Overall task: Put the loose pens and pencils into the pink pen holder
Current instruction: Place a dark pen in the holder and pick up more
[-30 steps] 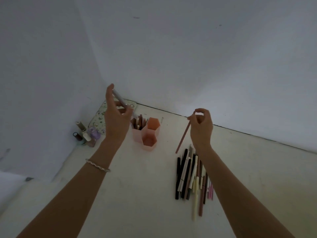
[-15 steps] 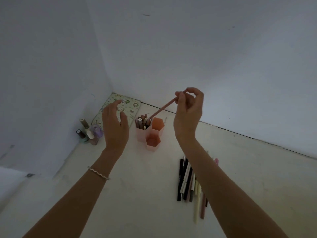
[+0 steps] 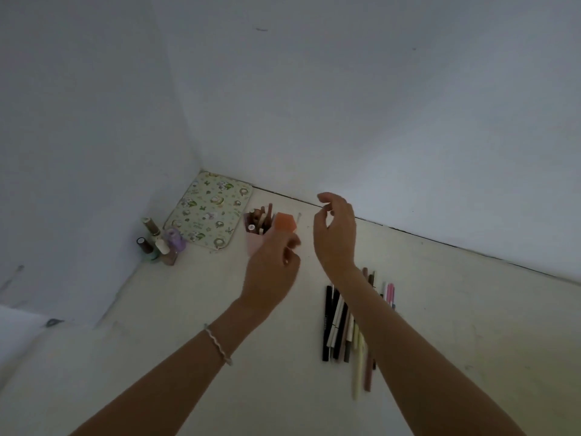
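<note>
Standing near the corner of the tabletop (image 3: 157, 357), the pink pen holder (image 3: 256, 243) already has several pens in one compartment; the left hand (image 3: 270, 272) hovers before it, grip loosely curled and apparently empty, the right hand (image 3: 334, 234) open, while a dozen-odd loose pens and pencils (image 3: 342, 322) await.

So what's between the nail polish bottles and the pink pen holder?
In the head view, the patterned mat's near corner lies between the nail polish bottles and pink pen holder.

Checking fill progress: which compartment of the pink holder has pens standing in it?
The compartment farthest left, nearest the patterned mat, is packed with pens. The orange-looking compartment beside it looks empty; a third is hidden behind the left hand.
</note>
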Tool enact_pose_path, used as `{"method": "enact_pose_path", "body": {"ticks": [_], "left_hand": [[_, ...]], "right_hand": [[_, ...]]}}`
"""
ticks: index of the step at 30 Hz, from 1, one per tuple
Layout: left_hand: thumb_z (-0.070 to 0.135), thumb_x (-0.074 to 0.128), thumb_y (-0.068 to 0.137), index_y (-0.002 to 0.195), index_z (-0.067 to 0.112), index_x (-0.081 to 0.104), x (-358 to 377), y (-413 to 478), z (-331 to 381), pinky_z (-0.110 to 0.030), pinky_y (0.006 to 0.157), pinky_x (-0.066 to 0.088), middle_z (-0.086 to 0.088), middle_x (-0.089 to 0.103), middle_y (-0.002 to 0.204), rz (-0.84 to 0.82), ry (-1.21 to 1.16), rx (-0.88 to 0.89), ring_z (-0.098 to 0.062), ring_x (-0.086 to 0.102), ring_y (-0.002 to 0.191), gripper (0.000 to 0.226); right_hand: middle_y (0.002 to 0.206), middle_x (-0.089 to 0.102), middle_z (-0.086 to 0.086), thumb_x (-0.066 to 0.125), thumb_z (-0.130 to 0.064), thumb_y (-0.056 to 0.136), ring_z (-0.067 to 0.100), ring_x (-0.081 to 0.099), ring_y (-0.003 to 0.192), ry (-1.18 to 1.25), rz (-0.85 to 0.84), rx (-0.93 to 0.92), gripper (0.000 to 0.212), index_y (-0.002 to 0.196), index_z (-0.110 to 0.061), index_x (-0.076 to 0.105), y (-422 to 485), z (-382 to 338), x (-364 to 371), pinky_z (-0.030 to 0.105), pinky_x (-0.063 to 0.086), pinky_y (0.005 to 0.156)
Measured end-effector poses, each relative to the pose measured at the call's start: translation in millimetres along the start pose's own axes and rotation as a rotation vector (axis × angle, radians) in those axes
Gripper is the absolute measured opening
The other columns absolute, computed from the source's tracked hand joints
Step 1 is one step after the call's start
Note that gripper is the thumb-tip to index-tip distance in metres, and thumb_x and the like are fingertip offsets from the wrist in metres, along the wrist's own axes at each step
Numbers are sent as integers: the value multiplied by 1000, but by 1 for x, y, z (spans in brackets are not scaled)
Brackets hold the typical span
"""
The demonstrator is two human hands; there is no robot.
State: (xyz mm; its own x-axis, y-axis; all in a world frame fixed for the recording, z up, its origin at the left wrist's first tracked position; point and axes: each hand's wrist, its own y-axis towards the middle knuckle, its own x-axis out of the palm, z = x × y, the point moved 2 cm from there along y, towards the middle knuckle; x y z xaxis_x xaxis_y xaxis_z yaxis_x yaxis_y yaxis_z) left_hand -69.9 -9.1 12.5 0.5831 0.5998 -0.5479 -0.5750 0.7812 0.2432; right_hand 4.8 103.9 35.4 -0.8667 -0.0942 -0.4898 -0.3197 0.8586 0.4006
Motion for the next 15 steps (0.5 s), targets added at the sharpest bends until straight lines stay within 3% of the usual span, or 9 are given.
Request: {"method": "enact_pose_path", "body": {"ticks": [3,6,9,15], "left_hand": [[12,57,90,104,21,59,50,-16,2,-23,74,53,7,60,93,-269,156,-77,-10,61,82,16],[21,52,95,116,14,54,85,-27,-4,-32,85,50,-4,62,108,-444,332,-215,-21,61,98,22],[25,50,99,122,11,47,103,-31,-7,-35,84,49,-8,60,113,-492,411,-287,-26,61,102,27],[22,55,96,123,12,42,122,-31,-3,-31,75,52,-7,60,108,-524,554,-154,-23,64,91,32]], "right_hand": [[105,65,-3,47,3,90,9,59,100,-7,11,70,28,109,-10,63,5,15,-24,21,47,88],[100,66,-7,48,4,87,3,58,91,-26,12,146,28,103,-12,65,-1,32,-44,9,44,82],[92,63,-13,47,6,84,-3,55,79,-18,-5,224,32,97,-17,66,-10,46,-57,7,41,73],[87,62,-12,46,4,88,5,57,72,-38,-43,276,29,94,-14,67,-27,65,-64,17,45,69]]}}
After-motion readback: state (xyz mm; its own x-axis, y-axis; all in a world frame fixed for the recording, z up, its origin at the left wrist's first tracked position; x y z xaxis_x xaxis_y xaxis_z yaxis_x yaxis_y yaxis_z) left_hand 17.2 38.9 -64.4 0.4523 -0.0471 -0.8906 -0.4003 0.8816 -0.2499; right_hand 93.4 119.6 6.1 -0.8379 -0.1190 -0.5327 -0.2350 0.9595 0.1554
